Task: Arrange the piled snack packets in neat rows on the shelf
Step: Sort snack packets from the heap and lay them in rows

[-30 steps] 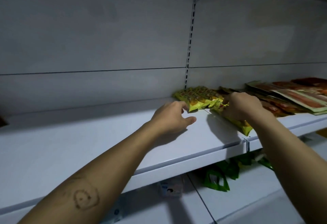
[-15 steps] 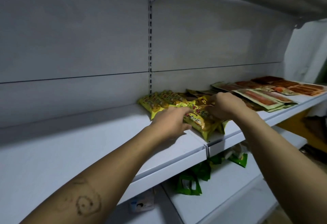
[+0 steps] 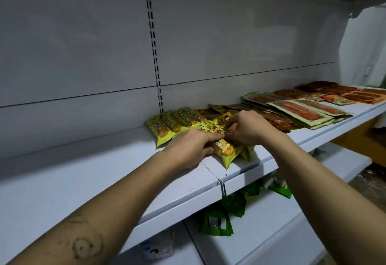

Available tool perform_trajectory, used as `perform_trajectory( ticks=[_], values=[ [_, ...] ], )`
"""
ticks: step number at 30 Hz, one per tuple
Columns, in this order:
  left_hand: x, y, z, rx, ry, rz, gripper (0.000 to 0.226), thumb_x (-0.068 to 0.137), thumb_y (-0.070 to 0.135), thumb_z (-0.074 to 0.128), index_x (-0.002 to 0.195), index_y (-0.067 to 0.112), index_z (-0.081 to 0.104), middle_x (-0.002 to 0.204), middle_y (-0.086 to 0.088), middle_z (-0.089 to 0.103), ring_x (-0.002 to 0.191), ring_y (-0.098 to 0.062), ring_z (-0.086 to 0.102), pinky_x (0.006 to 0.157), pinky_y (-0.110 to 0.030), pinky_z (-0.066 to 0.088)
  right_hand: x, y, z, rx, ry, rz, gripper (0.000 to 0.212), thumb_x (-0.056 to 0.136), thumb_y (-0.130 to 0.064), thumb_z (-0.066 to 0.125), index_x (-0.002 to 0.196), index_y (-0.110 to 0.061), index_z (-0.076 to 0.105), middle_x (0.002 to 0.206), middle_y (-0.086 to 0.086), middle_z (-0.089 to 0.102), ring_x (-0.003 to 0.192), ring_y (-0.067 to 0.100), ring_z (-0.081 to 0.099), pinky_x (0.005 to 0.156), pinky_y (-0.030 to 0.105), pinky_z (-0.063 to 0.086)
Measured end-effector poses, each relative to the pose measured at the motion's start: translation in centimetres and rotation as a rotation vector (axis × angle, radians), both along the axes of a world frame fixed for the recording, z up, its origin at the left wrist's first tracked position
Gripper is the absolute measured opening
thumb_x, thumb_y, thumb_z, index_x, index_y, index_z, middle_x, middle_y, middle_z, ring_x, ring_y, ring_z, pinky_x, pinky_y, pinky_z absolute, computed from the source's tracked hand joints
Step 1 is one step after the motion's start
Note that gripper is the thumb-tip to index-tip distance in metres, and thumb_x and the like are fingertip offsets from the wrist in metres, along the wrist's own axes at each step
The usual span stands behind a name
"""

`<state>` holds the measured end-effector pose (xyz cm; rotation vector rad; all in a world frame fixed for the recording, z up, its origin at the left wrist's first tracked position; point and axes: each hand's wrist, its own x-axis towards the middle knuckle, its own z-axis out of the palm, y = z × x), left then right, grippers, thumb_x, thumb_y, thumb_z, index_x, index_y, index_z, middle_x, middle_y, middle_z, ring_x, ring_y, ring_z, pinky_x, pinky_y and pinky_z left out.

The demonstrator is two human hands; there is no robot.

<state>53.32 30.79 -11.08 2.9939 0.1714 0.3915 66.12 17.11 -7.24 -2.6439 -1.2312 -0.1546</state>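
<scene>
A pile of yellow-green snack packets (image 3: 167, 126) lies on the white shelf (image 3: 83, 172) by the slotted upright. Both hands meet over the pile's front. My left hand (image 3: 188, 145) rests palm down, its fingers closed on a yellow packet (image 3: 225, 151) whose lower end sticks out toward the shelf's front edge. My right hand (image 3: 248, 127) grips the same packet from the right, fingers curled over its top. More yellow packets lie under and behind the hands, partly hidden.
Flat red and orange packets (image 3: 305, 112) lie spread along the shelf to the right. Green packets (image 3: 215, 220) sit on the lower shelf (image 3: 292, 218). A seam (image 3: 219, 183) joins two shelf boards below the hands. The shelf's left stretch is bare white.
The view has swung left to right, bringing the right-hand packets into sight. My left hand moved from the bare shelf onto the yellow packets, joining my right hand on one packet.
</scene>
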Motion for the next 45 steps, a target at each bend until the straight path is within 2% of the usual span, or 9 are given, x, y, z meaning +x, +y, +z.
perform_trajectory(
  ticks=[9,13,16,20,23,29,35,41,45],
  values=[
    [-0.1,0.7,0.6,0.080,0.022,0.034,0.063,0.097,0.046,0.057,0.152,0.047,0.028,0.135,0.001,0.061,0.121,-0.026,0.056,0.087,-0.038,0.048,0.1,-0.3,0.4,-0.003,-0.006,0.000,0.040,0.088,-0.054,0.063,0.118,-0.029,0.071,0.120,0.005,0.067,0.107,0.025,0.060,0.079,0.031,0.048],
    [-1.4,1.6,1.7,0.170,0.017,0.148,0.062,0.096,0.057,0.051,0.152,0.039,0.033,0.141,-0.002,0.055,0.126,-0.027,0.053,0.093,-0.040,0.047,-0.7,0.2,1.6,0.015,-0.035,0.007,0.043,0.087,-0.054,0.063,0.121,-0.028,0.068,0.119,0.006,0.067,0.108,0.025,0.061,0.078,0.030,0.046],
    [-3.4,3.0,2.8,0.189,0.030,0.263,0.067,0.094,0.063,0.048,0.153,0.036,0.032,0.149,-0.004,0.047,0.132,-0.028,0.047,0.104,-0.044,0.043,-2.0,1.6,2.5,0.017,-0.061,0.069,0.049,0.088,-0.053,0.062,0.129,-0.025,0.063,0.123,0.007,0.066,0.111,0.027,0.059,0.083,0.032,0.047],
    [-7.5,5.9,4.5,0.181,0.006,0.397,0.071,0.093,0.065,0.047,0.151,0.027,0.035,0.150,-0.005,0.047,0.135,-0.028,0.044,0.108,-0.042,0.039,-5.3,5.5,3.6,0.011,-0.086,0.200,0.059,0.090,-0.052,0.062,0.141,-0.027,0.050,0.137,0.006,0.058,0.125,0.027,0.053,0.096,0.037,0.045],
    [-11.9,8.3,5.3,0.180,0.012,0.516,0.078,0.092,0.070,0.043,0.155,0.027,0.029,0.158,0.001,0.037,0.142,-0.023,0.036,0.111,-0.041,0.034,-9.0,9.5,4.4,0.021,-0.125,0.318,0.068,0.089,-0.055,0.061,0.148,-0.030,0.040,0.147,0.004,0.049,0.134,0.027,0.045,0.107,0.040,0.040],
    [-23.6,12.4,6.1,0.144,-0.021,0.737,0.083,0.090,0.074,0.041,0.156,0.025,0.028,0.161,0.002,0.030,0.147,-0.020,0.030,0.116,-0.039,0.028,-18.8,17.4,4.7,0.057,-0.141,0.554,0.082,0.086,-0.061,0.061,0.154,-0.031,0.027,0.156,0.001,0.037,0.142,0.025,0.036,0.113,0.044,0.033],
    [-37.9,15.3,6.0,0.160,-0.028,0.974,0.077,0.092,0.069,0.042,0.153,0.022,0.034,0.158,-0.003,0.036,0.144,-0.024,0.033,0.116,-0.039,0.027,-30.4,24.6,4.3,0.011,-0.137,0.762,0.085,0.086,-0.063,0.060,0.155,-0.031,0.023,0.161,0.002,0.028,0.145,0.023,0.028,0.116,0.043,0.028],
    [-51.5,17.7,5.0,0.140,-0.019,1.151,0.071,0.090,0.072,0.042,0.142,0.025,0.049,0.146,-0.002,0.050,0.136,-0.025,0.041,0.112,-0.042,0.032,-43.9,30.1,3.4,0.006,-0.144,0.948,0.080,0.087,-0.061,0.059,0.154,-0.032,0.026,0.158,0.001,0.032,0.143,0.025,0.032,0.114,0.044,0.030],
    [-58.5,19.0,4.3,0.154,-0.021,1.263,0.064,0.092,0.067,0.044,0.142,0.027,0.050,0.147,-0.003,0.049,0.136,-0.026,0.040,0.110,-0.045,0.031,-51.6,32.7,2.5,0.006,-0.139,1.011,0.061,0.088,-0.057,0.060,0.139,-0.027,0.046,0.137,0.006,0.051,0.126,0.029,0.047,0.100,0.042,0.040]
  ],
)
